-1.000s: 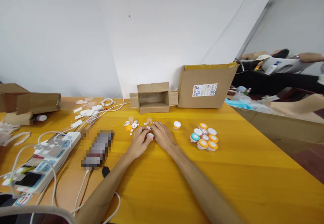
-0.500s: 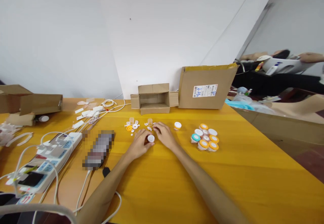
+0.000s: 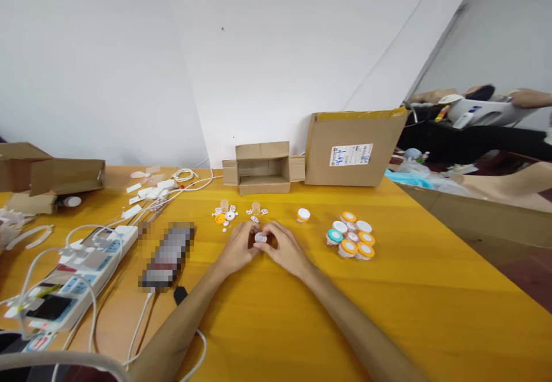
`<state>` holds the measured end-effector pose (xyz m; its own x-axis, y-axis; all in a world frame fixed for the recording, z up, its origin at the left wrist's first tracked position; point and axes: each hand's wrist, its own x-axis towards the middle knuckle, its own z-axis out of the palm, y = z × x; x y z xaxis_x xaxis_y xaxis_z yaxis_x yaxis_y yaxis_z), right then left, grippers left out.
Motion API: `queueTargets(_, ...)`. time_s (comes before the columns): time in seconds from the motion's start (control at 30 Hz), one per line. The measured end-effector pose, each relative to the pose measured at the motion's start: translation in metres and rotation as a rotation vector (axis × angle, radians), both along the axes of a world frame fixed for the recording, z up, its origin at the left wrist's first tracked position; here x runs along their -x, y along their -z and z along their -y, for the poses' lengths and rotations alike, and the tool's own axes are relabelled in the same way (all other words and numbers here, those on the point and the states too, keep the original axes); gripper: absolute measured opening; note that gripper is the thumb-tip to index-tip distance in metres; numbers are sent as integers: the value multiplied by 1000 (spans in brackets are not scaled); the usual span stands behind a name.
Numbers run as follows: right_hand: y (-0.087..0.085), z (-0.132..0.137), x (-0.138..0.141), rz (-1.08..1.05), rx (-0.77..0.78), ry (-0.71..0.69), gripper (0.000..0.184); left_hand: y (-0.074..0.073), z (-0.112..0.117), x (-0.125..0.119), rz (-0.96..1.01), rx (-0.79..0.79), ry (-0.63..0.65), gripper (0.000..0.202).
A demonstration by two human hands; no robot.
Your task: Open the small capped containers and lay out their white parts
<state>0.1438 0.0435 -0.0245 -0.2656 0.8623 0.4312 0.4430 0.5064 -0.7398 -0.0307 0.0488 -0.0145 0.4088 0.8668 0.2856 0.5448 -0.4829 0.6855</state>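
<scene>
Small white round plastic cap [image 3: 260, 237] sits between the fingertips of both my hands, just above the middle of the yellow wooden table [image 3: 388, 313]. Its flat round face is turned up toward me. It is wider than it is tall, and being round it shows no long side that I can make out. Whether it rests on the wood or is raised a little, I cannot tell.

My left hand [image 3: 237, 249] is curled narrow, its fingertips closed on the cap's left edge. My right hand [image 3: 287, 249] is curled the same way and grips the right edge, so the two hands touch around it.

Just beyond my fingers lie scattered small white gear-shaped pieces [image 3: 254, 215], a small orange gear [image 3: 219, 218] and two little clear cups [image 3: 223, 204], all near the cap but apart from it. To the right stands a single orange-and-white lidded pot [image 3: 303, 214], and farther right a tight cluster of small pots with orange, white and teal lids [image 3: 352, 237]. An open small cardboard box [image 3: 263, 167] and a larger labelled cardboard box [image 3: 351, 149] stand against the wall behind. To my left are a dark blurred object [image 3: 167, 253] and a white power strip [image 3: 77, 272] with cables. Nothing lies between my hands and the cap.
</scene>
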Motion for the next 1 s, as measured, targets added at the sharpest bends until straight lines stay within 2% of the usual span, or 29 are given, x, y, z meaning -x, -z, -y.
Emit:
queueTargets(0.47,-4,5,0,5,-74,10,4,2,-1,0,80,47,18,23)
queueTargets(0.6,-4,4,-1,-63,-102,86,4,1,-1,0,105,52,27,26)
queueTargets(0.73,0,0,-3,-117,-166,234,8,1,-1,0,98,42,13,28)
queueTargets(0.83,5,-4,-6,-10,-172,321,8,2,-1,1,93,55,-7,31)
queueTargets(1.0,13,-7,-8,218,-169,336,16,4,-1,2,64,39,-6,28)
